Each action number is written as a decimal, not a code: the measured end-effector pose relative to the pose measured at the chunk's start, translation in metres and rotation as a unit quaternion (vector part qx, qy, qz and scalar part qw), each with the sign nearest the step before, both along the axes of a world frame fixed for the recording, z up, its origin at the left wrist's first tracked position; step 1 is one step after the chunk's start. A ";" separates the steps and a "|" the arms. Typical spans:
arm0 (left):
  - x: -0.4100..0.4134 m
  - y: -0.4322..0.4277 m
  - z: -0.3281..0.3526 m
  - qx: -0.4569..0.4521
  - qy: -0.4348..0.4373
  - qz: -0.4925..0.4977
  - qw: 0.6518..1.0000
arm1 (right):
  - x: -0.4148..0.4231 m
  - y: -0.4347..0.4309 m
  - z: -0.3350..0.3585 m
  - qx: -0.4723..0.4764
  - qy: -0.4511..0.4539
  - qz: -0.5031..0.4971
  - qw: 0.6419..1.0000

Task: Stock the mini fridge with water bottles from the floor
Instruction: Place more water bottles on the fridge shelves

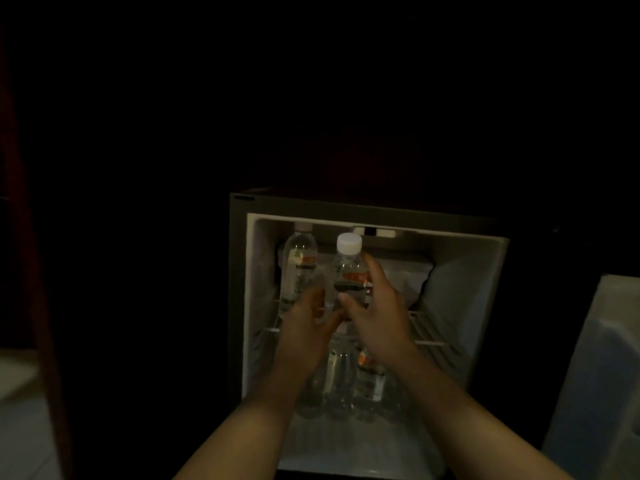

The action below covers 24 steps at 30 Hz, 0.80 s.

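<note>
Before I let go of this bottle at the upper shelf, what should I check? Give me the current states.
1. Fridge open, inside reachable: ok.
2. Right hand grips the held bottle: ok.
3. Held bottle upright, cap on: ok.
4. Its base seated on the wire shelf: cannot tell, the hands hide it.
5. Clear of the neighbour bottle to its left: ok, apart.
6. Left hand touching the held bottle: cannot tell.
</note>
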<state>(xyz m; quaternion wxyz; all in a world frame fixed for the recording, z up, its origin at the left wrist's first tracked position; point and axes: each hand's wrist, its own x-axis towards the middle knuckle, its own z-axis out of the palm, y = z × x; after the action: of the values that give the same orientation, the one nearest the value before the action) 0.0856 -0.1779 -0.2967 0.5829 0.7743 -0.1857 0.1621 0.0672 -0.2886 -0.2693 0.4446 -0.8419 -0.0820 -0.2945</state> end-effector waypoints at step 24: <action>0.031 -0.012 -0.027 -0.136 -0.014 0.036 0.990 | 0.057 -0.003 -0.031 0.114 0.106 0.112 0.982</action>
<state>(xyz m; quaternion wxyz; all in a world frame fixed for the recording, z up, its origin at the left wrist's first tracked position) 0.1166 -0.1903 -0.3236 0.6741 0.6914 -0.1423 0.2175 0.1245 -0.2915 -0.3006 0.5736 -0.7979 -0.0940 -0.1594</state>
